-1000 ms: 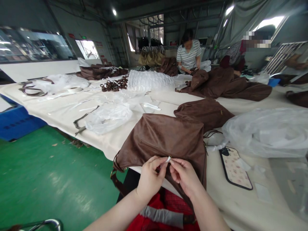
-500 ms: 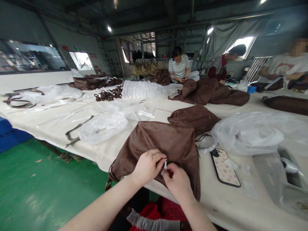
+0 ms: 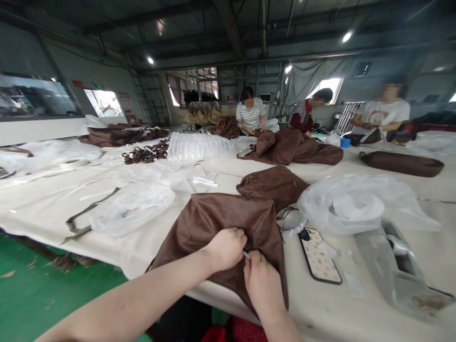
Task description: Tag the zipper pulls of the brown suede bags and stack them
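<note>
A brown leather-look bag (image 3: 221,213) lies at the table's near edge, directly under both hands. My left hand (image 3: 226,248) rests over its front with curled fingers pinched together; what sits between those fingertips is hidden. Close beside it, my right hand (image 3: 262,278) is closed on a small white strip (image 3: 246,255), which pokes out toward the left hand. A short zip line shows on the bag left of my wrist. Behind this bag lies a second brown bag (image 3: 272,186) with a zip on its side.
To the right are a phone in a patterned case (image 3: 320,256), a tape dispenser (image 3: 399,266) and clear plastic bags (image 3: 342,204). Crumpled plastic (image 3: 133,209) and a grey strap (image 3: 80,221) lie left. Brown bags (image 3: 292,147) pile up farther back, where several co-workers stand.
The view has shifted, so more of the table's right side shows. My hands stay together over the bag, and less of the white strip now shows between them.
</note>
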A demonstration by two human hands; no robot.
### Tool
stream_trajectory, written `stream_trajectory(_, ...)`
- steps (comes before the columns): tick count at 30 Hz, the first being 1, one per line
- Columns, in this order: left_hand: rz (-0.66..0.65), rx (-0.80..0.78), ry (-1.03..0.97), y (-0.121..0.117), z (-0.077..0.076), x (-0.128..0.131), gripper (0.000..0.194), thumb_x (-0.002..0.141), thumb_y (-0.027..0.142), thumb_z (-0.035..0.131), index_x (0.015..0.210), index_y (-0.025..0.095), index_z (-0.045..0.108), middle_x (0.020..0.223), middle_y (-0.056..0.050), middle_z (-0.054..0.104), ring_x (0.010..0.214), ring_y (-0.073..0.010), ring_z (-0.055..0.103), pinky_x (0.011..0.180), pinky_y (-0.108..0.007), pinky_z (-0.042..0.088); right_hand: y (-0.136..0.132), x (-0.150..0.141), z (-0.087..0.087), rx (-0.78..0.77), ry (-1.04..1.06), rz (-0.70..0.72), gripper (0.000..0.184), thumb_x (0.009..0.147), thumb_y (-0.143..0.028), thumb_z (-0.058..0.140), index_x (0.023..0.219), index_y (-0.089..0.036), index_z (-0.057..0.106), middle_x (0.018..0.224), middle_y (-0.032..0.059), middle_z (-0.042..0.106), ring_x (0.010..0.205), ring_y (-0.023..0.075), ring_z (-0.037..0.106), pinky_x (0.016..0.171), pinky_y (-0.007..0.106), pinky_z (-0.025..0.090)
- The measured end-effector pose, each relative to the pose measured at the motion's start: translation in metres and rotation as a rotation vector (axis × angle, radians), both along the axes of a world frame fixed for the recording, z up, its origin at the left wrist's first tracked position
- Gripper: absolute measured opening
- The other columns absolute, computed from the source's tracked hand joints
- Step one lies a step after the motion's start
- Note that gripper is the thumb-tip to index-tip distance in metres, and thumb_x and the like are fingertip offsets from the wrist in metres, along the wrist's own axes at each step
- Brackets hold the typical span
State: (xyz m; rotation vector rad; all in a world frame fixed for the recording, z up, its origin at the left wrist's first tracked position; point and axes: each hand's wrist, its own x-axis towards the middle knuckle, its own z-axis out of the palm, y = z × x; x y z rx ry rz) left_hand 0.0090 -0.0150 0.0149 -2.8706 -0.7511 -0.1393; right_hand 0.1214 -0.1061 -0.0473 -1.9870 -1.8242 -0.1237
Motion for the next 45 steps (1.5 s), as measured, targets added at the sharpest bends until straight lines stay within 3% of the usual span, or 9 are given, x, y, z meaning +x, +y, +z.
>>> stream_trajectory(4, 0.113, -0.167, -0.216, 0.007, -0.003, -0.010, 0.006, 0.072, 0.015, 0.058, 0.074, 0.019, 0.061, 0.076, -0.002, 0.060, 0.070, -0.0166, 0.057, 0.066, -0.027, 0.047, 0.010, 0.005, -0.003, 0.051, -0.016, -0.066, 0.012, 0.097, -0.017, 0.042, 0.090, -0.019, 0.051, 0.076, 0.0053, 0.066, 0.058, 0.0175, 0.067, 0.048, 0.027, 0.036)
stream_trajectory(9, 0.079, -0.242, -0.250, 0.008, -0.003, -0.011, 0.004, 0.074, 0.022, 0.062, 0.077, 0.020, 0.061, 0.076, 0.000, 0.059, 0.070, -0.0161, 0.057, 0.068, -0.027, 0.046, 0.020, 0.009, 0.000, -0.028, 0.018, -0.108, 0.009, 0.095, -0.021, 0.049, 0.086, -0.019, 0.049, 0.070, 0.0042, 0.066, 0.058, 0.0191, 0.068, 0.047, 0.026, 0.034)
stream_trajectory(15, 0.134, -0.204, -0.257, 0.008, -0.012, -0.010, 0.010, 0.078, 0.027, 0.065, 0.077, 0.019, 0.059, 0.079, -0.002, 0.059, 0.074, -0.0171, 0.058, 0.071, -0.029, 0.047, 0.011, 0.007, 0.002, -0.034, 0.097, -0.092, 0.009, 0.088, -0.017, 0.055, 0.091, -0.019, 0.046, 0.076, 0.0041, 0.066, 0.063, 0.0182, 0.068, 0.050, 0.026, 0.035)
stream_trajectory(26, 0.253, -0.018, -0.247, -0.007, -0.029, 0.003, 0.010, 0.081, 0.024, 0.055, 0.087, 0.016, 0.058, 0.089, -0.009, 0.059, 0.084, -0.0251, 0.057, 0.078, -0.039, 0.048, 0.004, 0.001, 0.000, -0.044, -0.034, -0.036, 0.009, 0.089, -0.015, 0.050, 0.082, -0.020, 0.046, 0.073, 0.0029, 0.062, 0.061, 0.0171, 0.065, 0.051, 0.026, 0.033)
stream_trajectory(31, 0.309, 0.088, -0.298, -0.003, -0.034, 0.013, 0.032, 0.078, 0.016, 0.054, 0.110, 0.013, 0.055, 0.096, -0.013, 0.057, 0.091, -0.0289, 0.055, 0.080, -0.045, 0.046, 0.003, 0.001, 0.000, -0.047, -0.043, -0.002, 0.008, 0.089, -0.016, 0.049, 0.082, -0.020, 0.047, 0.074, 0.0034, 0.062, 0.061, 0.0171, 0.064, 0.052, 0.026, 0.034)
stream_trajectory(35, 0.199, 0.040, -0.376, 0.001, -0.031, 0.011, 0.042, 0.077, 0.013, 0.054, 0.119, 0.013, 0.051, 0.111, -0.015, 0.057, 0.104, -0.0295, 0.054, 0.090, -0.047, 0.044, 0.002, 0.002, 0.000, -0.058, -0.043, -0.006, 0.008, 0.088, -0.016, 0.051, 0.081, -0.020, 0.048, 0.074, 0.0037, 0.063, 0.062, 0.0178, 0.064, 0.051, 0.027, 0.033)
stream_trajectory(38, 0.128, 0.003, -0.414, 0.003, -0.020, -0.010, 0.068, 0.069, 0.031, 0.068, 0.130, 0.011, 0.044, 0.137, -0.021, 0.043, 0.127, -0.0346, 0.041, 0.106, -0.053, 0.032, 0.001, 0.003, -0.002, -0.046, -0.020, 0.018, 0.009, 0.087, -0.015, 0.051, 0.081, -0.020, 0.050, 0.073, 0.0026, 0.062, 0.061, 0.0172, 0.063, 0.053, 0.027, 0.033)
stream_trajectory(41, 0.141, 0.018, -0.383, 0.009, -0.014, -0.046, 0.104, 0.057, 0.053, 0.078, 0.141, 0.012, 0.034, 0.150, -0.023, 0.028, 0.138, -0.0388, 0.025, 0.112, -0.058, 0.020, -0.001, 0.005, -0.005, 0.038, 0.063, 0.076, 0.009, 0.090, -0.016, 0.050, 0.083, -0.020, 0.052, 0.076, 0.0021, 0.063, 0.064, 0.0161, 0.063, 0.058, 0.026, 0.036)
stream_trajectory(45, 0.237, -0.008, -0.341, 0.019, -0.029, -0.085, 0.119, 0.052, 0.070, 0.074, 0.145, 0.011, 0.030, 0.152, -0.024, 0.024, 0.140, -0.0393, 0.022, 0.113, -0.058, 0.020, 0.005, 0.005, -0.001, 0.154, 0.116, 0.224, 0.012, 0.095, -0.018, 0.045, 0.095, -0.019, 0.057, 0.087, 0.0041, 0.064, 0.078, 0.0161, 0.063, 0.071, 0.026, 0.041)
